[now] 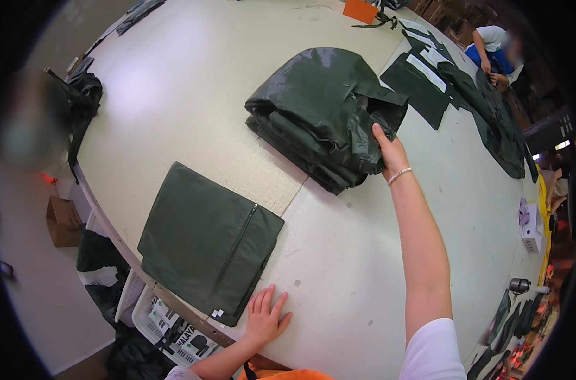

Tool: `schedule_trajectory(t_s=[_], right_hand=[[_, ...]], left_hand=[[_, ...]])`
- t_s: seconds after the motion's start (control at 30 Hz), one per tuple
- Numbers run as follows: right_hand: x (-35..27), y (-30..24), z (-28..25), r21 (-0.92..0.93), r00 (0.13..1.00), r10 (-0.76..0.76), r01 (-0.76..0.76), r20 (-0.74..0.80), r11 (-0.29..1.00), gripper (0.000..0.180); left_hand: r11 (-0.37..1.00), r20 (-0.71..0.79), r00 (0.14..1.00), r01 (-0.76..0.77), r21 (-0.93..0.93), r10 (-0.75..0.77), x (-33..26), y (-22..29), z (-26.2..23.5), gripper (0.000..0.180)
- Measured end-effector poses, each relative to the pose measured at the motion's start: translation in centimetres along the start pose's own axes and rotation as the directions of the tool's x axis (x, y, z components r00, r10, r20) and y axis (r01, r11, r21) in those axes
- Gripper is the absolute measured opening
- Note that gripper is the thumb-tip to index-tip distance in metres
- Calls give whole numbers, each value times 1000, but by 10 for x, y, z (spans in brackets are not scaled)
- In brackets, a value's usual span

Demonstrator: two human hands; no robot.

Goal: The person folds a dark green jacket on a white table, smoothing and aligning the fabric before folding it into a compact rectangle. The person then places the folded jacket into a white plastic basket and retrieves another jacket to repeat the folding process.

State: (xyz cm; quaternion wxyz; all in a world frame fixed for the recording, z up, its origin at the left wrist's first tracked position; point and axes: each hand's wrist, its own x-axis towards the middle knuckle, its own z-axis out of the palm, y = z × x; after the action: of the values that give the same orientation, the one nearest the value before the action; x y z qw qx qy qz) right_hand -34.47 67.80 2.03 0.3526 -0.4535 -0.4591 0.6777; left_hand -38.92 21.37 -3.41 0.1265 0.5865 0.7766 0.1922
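One glossy, rumpled dark-green bundle (pixel 316 95), edge in the right hand (pixel 391 152), left hand (pixel 264 321) flat, empty

Bright; glare on table (pixel 357 253); edges curved

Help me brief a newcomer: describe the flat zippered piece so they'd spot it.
On the pale table, look to the near left edge, by the left hand. There lies a squarish, dark green folded piece. Unlike the rumpled bundle in the right hand, it lies flat, with a zip.
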Motion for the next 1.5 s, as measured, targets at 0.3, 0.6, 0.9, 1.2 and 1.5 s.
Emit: schedule_trajectory(t_s=[0.3,0.6,0.9,1.2,1.5], right_hand=[[-147,11,-70,-67,966,22,-40,-258,997,94],[-665,234,-310,-211,352,-150,-142,-924,967,19],[-1014,461,-411,408,-103,427,-552,-899,727,17],[-1013,690,-644,490,131,686,-606,-716,627,24],[-1067,929,-767,538,-170,708,-774,-685,335,61]], left_hand=[[996,-19,999,-38,84,39,5,14,1,56],[952,-84,982,-143,271,171,-16,24,30,57],[630,178,615,-775,-43,768,-146,341,173,68],[332,358,223,-901,-278,907,-382,655,345,84],[774,415,699,-633,-21,583,-325,586,315,92]])
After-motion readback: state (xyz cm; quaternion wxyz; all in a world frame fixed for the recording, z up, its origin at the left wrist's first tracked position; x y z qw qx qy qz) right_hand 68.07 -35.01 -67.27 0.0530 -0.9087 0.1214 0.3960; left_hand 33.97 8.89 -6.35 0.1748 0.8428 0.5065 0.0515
